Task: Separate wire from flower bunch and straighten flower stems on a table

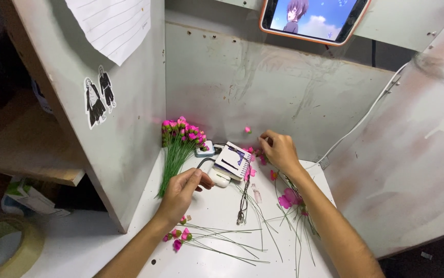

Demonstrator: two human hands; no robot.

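Nearest: loose green stems (232,247) w/ pink buds lie scattered on white bench (216,206), L hand (180,193) fingers curled on a thin stem by the white charger (219,178); a sweep of either forearm could likely knock stems off the edge. Farther: R hand (279,150) fingers pinched shut among loose pink petals (250,172) beside small notebook (232,160), what they grip can't tell; petals may scatter, and finished bunch (180,139) leaning in the corner could slide if bumped.

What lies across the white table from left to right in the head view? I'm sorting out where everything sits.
Tape roll → bunch of pink flowers → left hand → small notebook → right hand → white cable on the right wall.
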